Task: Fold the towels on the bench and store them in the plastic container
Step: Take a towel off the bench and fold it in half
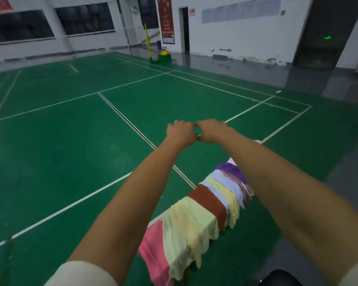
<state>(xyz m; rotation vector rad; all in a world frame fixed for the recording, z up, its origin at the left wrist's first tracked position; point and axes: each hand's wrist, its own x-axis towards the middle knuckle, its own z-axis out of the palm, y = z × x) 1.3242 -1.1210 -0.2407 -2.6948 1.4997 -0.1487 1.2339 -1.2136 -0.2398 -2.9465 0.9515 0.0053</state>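
Hovering hands, fists touching, above open green floor.

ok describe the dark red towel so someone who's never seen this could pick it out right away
On the green court floor, a row of towels drapes over a bench at lower right, beneath the outstretched arms. The dark red towel lies mid-row, between a pale yellow one nearer the camera and a light blue one beyond, the only deep rusty colour among pastels.

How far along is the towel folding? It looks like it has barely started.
Barely started, yes. Nothing looks done: the towels all hang unfolded in a row over the bench, pink one nearest. In hand: nothing; the left hand and right hand are stretched out above the court floor, holding no cloth. Left: all the folding and storing. No plastic container is in view.
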